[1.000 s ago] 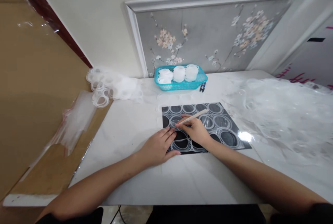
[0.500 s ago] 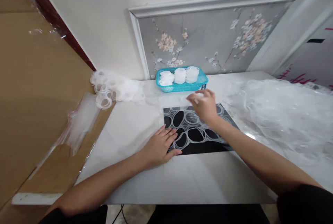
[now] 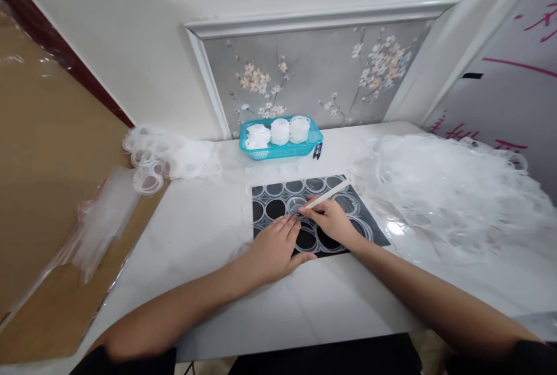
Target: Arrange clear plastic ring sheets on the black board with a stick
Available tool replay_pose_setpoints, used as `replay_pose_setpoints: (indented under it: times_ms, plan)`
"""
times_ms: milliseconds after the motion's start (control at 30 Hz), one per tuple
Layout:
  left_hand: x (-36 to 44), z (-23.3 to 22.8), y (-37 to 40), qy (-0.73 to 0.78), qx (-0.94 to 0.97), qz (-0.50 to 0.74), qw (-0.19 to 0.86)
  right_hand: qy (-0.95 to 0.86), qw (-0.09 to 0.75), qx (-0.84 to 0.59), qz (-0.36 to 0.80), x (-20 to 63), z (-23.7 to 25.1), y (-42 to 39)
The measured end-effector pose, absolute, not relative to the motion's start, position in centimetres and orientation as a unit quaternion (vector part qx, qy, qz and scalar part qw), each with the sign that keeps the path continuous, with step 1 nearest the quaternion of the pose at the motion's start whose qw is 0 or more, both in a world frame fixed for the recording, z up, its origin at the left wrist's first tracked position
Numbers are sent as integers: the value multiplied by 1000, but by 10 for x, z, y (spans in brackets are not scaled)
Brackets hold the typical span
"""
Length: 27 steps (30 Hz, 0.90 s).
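Observation:
A clear plastic sheet with round cut-outs (image 3: 311,184) lies over a black mat (image 3: 378,240) on the white table. My left hand (image 3: 276,247) rests flat on the lower left of the sheet, its fingers stretched out. Closed in a pinch, my right hand (image 3: 333,221) holds a thin white stick (image 3: 328,194) slanting up to the right. The stick's lower end is hidden by the fingers, close to a ring in the middle of the sheet. Both hands' fingertips are near each other.
Behind the mat stands a turquoise basket (image 3: 282,151) with stacks of white rings (image 3: 281,131). A small dark clip-like thing (image 3: 318,151) is beside it. Ring-cut plastic scraps (image 3: 452,189) heap up at right, more ringed sheets (image 3: 187,157) at left. Cardboard (image 3: 52,189) borders the left side.
My right hand has come down and left from the sheet's upper edge to its middle, and the white stick now shows in it. My left hand stays on the sheet. The view has shifted.

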<state>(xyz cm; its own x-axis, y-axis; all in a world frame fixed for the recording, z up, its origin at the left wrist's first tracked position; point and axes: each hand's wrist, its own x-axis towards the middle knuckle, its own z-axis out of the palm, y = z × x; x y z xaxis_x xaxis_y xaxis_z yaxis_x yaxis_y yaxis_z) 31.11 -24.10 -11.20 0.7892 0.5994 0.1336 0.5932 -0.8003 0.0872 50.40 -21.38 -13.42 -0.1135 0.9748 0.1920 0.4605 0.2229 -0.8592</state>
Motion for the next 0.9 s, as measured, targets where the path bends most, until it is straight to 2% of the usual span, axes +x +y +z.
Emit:
replay_pose_setpoints:
  times_ms: [467, 567, 700, 833, 900]
  plan:
    - [308, -128, -240, 312, 946, 86, 19, -708, 365, -533, 286, 502, -135, -216]
    - [308, -124, -240, 316, 944, 87, 43, -760, 344, -508, 214, 498, -138, -220]
    - [307, -120, -241, 331, 937, 83, 77, -836, 290, -464, 46, 508, -126, -208]
    - [305, -113, -240, 341, 930, 77, 109, -702, 405, -581, -81, 539, -104, -192]
    - [306, -107, -237, 333, 932, 90, 112, -673, 429, -599, -71, 552, -106, -197]
